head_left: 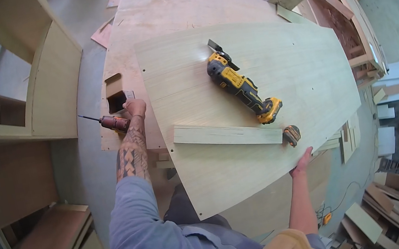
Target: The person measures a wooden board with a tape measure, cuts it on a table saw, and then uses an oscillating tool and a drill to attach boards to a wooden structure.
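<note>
The left hand is closed around the handle of a screwdriver, its fingers wrapped tight, at the left edge of a plywood panel. The screwdriver's shaft is pointed left, out past the panel and over the floor. The left forearm is stretched forward, tattooed, with a blue sleeve pushed up to the elbow. The right hand is set against the panel's near right edge, fingers curled over the edge and pressed together; whether the thumb is underneath cannot be told. The right arm is held nearly straight. On the panel a yellow power tool, a wood strip and a tape measure are laid.
</note>
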